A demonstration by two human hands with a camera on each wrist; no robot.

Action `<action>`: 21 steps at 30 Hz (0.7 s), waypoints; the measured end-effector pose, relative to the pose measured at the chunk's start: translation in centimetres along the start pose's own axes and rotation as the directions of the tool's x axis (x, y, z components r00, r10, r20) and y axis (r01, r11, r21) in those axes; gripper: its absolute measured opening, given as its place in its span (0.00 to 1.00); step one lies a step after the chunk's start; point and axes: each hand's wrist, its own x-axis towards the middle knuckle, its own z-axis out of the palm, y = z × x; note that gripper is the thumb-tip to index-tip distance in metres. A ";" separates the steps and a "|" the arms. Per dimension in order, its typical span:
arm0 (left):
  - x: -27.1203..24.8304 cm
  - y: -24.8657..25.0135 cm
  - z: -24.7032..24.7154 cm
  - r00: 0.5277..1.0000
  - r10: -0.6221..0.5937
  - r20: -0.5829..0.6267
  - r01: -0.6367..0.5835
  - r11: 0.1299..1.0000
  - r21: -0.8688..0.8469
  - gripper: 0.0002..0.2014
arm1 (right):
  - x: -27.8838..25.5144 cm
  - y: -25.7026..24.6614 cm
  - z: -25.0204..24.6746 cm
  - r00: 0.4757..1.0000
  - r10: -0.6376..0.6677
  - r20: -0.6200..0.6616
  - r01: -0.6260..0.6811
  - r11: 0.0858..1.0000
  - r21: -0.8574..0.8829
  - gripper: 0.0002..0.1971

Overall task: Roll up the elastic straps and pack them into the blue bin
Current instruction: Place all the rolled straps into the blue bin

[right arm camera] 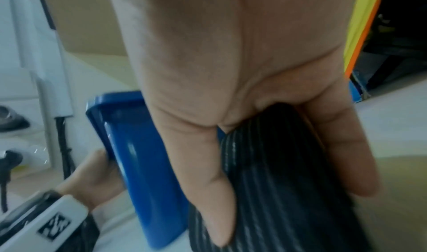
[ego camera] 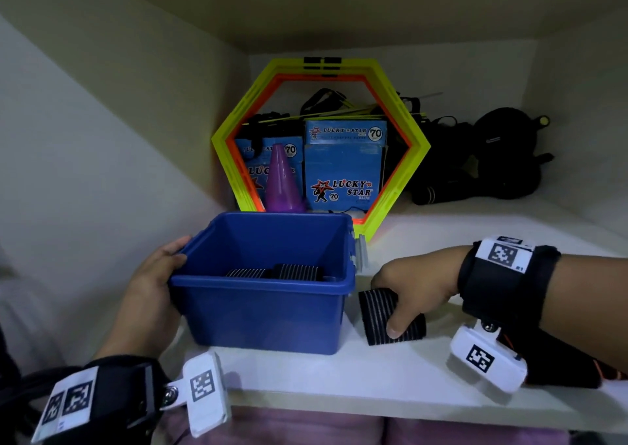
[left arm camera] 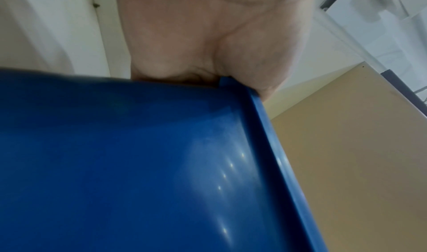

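Shelf (ego camera: pixel 390 370): I see a white board carrying everything, with a yellow and orange hexagon frame (ego camera: pixel 413 159) propped at the back.
Blue bin (ego camera: pixel 265 312): stands near the shelf's front edge; two rolled straps (ego camera: pixel 272 272) lie on its floor.
Left hand (ego camera: pixel 149 295): I have it gripping the bin's left rim, thumb over the edge.
Right hand (ego camera: pixel 414 286): fingers and thumb curled round a rolled strap (ego camera: pixel 377 312).
Rolled strap: black, ribbed, on the shelf just beside the bin's right wall.

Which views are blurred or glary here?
Head: dim but sharp, wide-angle bending at the edges. Left wrist: soft, small glare spots on the blue bin wall. Right wrist: motion-blurred; right hand and rolled strap smeared.
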 end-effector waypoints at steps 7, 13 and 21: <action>-1.4 -0.6 1.0 0.999 0.009 0.036 -0.011 0.999 0.052 0.17 | -3.1 3.8 -6.4 0.990 0.111 -0.087 -0.095 0.980 0.174 0.11; -3.8 -1.5 2.9 0.995 0.049 0.087 -0.059 0.991 0.121 0.19 | -6.1 1.9 -12.1 0.960 0.025 -0.278 0.092 0.911 0.401 0.21; -5.5 -2.2 2.2 0.954 0.136 0.268 -0.195 0.958 0.210 0.40 | -2.6 -6.1 -13.6 0.973 -0.229 -0.038 0.232 0.944 0.236 0.13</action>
